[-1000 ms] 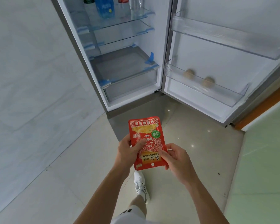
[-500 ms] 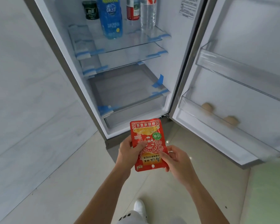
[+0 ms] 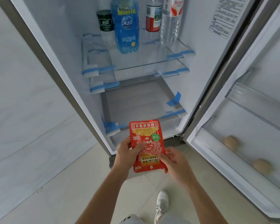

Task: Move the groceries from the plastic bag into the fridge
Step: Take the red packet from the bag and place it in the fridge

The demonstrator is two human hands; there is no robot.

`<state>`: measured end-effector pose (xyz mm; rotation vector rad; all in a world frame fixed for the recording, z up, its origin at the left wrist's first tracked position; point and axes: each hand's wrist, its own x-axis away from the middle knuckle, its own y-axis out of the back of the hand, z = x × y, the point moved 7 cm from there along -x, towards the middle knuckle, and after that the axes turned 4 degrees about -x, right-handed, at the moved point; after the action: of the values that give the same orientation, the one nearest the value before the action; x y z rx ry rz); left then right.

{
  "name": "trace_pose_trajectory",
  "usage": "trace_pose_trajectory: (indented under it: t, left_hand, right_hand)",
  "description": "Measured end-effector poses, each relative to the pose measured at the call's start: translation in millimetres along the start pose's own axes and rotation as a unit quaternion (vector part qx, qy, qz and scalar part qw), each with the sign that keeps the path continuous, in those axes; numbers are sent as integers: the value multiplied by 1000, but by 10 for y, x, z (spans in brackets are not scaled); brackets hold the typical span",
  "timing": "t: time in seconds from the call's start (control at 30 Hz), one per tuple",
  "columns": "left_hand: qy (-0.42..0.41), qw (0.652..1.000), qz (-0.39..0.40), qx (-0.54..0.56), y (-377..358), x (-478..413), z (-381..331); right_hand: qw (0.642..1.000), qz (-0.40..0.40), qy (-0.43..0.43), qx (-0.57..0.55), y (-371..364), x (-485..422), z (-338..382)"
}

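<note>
**Head view.** A person stands before an open fridge (image 3: 66, 65), its door (image 3: 268, 50) swung out to the right.

- **Task item:** 1 red snack packet (image 3: 146, 139) is held in the air in front of the fridge's lowest compartment, outside the cabinet and above the tiled floor (image 3: 68, 183). Its printed face is turned to the camera, with the lettering upside down.
- **Hands:** The left hand (image 3: 128, 153) grips the packet's left edge, with the thumb curled over the printed face. The right hand (image 3: 176, 162) pinches the lower right part between thumb and fingers.
- **Top glass shelf (image 3: 152, 61):** 4 bottles stand upright here.
  - A green-labelled bottle (image 3: 104, 23) is at the back left.
  - A large blue bottle (image 3: 127, 28) is just beside it, nearer the front.
  - A red-labelled bottle (image 3: 153, 18) is at the back.
  - A clear bottle (image 3: 170, 23) is at the right.
- **Below the top shelf:** A 2nd glass shelf (image 3: 144, 75) lies close beneath. Under that sits a grey-framed drawer cover (image 3: 136, 102).
- **Tape and sticker:** Strips of blue tape (image 3: 174, 100) mark the shelf ends and the side walls. A printed sticker (image 3: 223, 15) is fixed to the right inner wall.
- **Lower door bin (image 3: 217, 160):** 2 round tan items (image 3: 230, 142) (image 3: 262, 166) lie apart here. They are too blurred to identify.
- **Foot:** 1 white shoe (image 3: 162, 204) rests on the floor below the hands.
</note>
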<state>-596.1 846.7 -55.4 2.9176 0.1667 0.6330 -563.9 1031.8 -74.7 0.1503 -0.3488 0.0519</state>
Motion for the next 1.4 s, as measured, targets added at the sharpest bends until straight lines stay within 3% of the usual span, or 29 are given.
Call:
trace_pose_trajectory:
  t: [0.3,0.63,0.97,1.4]
  left_hand:
    - [32,994,-76,67,-231,-481,-307]
    - [45,990,-115,69,-345,-701,-183]
    - [25,995,-95,-8,-327,-1268,-84]
    - [-13,980,-89,-177,-194,-2605,-212]
  right_hand:
    - [994,72,37,71,306,-862,430]
    - [990,122,31,66,358,-1236,277]
    - [991,58,89,85,297,-1567,189]
    - [934,-40,125,332,-27,-2790,198]
